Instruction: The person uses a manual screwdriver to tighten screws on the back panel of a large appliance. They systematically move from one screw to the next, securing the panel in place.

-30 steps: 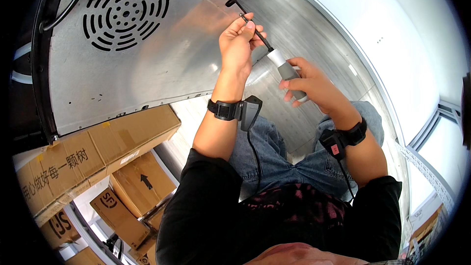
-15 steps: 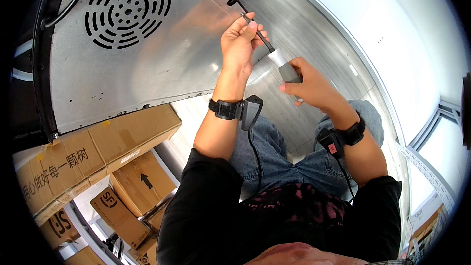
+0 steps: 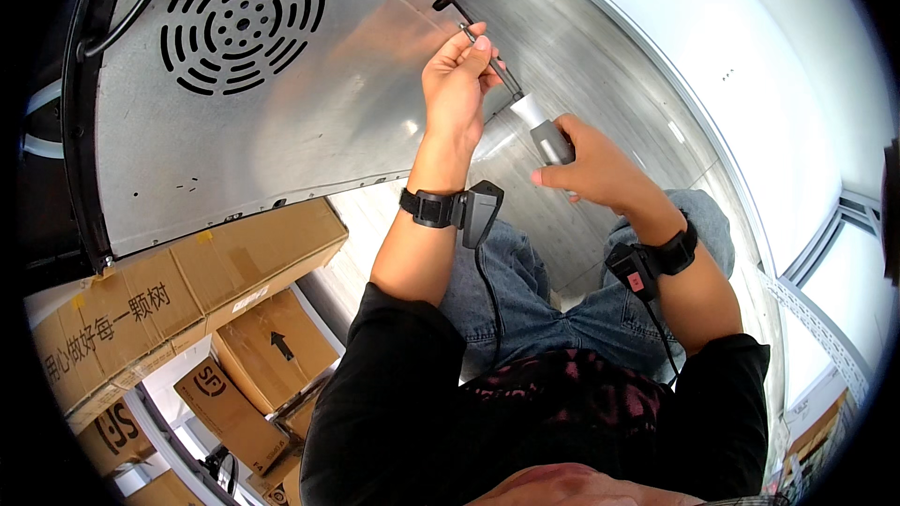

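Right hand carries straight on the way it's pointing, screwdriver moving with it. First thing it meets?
Probably the left hand, by the shaft ahead of the right hand. The metal panel looks farther on, though depth is unclear from this view.

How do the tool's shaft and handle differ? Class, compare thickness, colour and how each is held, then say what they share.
Thickness: the shaft is thin, while the handle is much thicker.
Colour: the shaft is dark; the handle is grey with a white upper end.
Hold: the left grip pinches the shaft, whereas the right grip curls around the handle.
Shared: both slant along one line, each partly hidden by fingers.
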Demonstrator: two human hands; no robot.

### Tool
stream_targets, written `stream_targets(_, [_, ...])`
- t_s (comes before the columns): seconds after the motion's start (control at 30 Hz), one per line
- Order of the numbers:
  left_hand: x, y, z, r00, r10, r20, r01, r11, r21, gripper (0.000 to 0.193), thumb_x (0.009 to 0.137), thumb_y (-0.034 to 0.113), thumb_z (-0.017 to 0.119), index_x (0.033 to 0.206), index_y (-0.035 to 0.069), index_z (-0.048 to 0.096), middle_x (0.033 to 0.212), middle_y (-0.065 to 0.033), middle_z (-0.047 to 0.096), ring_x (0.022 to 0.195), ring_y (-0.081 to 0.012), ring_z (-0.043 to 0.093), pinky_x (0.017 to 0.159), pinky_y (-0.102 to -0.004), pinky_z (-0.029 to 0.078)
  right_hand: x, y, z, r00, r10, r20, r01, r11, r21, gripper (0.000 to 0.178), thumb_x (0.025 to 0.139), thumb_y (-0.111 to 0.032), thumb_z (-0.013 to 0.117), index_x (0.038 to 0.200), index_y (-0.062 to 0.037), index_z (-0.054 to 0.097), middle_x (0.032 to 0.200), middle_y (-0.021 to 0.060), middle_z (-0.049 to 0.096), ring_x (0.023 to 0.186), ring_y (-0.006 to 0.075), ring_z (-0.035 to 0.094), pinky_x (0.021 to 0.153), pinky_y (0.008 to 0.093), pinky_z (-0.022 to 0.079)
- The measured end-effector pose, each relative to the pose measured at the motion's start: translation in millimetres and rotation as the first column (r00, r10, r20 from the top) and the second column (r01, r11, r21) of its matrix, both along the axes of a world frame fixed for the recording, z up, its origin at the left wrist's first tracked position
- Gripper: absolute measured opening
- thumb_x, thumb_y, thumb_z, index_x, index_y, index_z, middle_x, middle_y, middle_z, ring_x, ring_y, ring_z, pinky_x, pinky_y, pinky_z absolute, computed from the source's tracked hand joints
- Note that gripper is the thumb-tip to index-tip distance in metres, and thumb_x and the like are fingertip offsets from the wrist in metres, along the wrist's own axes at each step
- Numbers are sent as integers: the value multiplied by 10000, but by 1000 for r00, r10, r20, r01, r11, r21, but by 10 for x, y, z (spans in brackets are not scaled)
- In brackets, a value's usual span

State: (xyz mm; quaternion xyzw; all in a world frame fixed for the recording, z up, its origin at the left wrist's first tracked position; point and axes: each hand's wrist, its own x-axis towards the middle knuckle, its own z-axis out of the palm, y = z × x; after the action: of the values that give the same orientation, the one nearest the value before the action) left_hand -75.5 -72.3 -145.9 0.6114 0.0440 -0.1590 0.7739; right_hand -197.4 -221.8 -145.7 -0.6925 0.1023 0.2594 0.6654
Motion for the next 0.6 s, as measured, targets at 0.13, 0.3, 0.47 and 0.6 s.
stream_targets(0.13, [-10,1,29,999,22,-24,-23,1000,-16,214,957,100,498,1137,28,590,846,-42,631,693,-116,575,646,-248,494,26,-39,47,998,26,-62,-13,981,193,518,728,-186,699,1160,7,487,827,52,587,711,125,575,546,269,467])
stream_targets(0.3, [-11,7,14,1000,1,-19,-3,997,-74,232,973,108,449,1145,30,583,875,-57,635,735,-127,588,647,-262,494,8,-48,-93,999,17,-30,-6,947,320,470,725,-173,690,1128,-3,519,835,42,589,705,125,568,564,255,477])
stream_targets(0.47, [-38,-23,91,998,13,-56,-16,998,-66,229,967,144,482,1143,43,587,867,-47,643,722,-119,587,627,-247,480,38,-64,-51,992,106,-61,-92,975,201,430,700,-188,718,1052,0,556,772,24,569,652,112,545,524,246,464])
stream_targets(0.6, [-22,-13,47,1000,4,-24,-3,1000,21,225,958,163,515,1141,55,591,851,-32,649,707,-110,588,616,-234,473,30,-63,-56,995,98,-36,-94,991,101,469,688,-205,741,1060,-2,540,763,24,572,645,110,554,505,250,457])
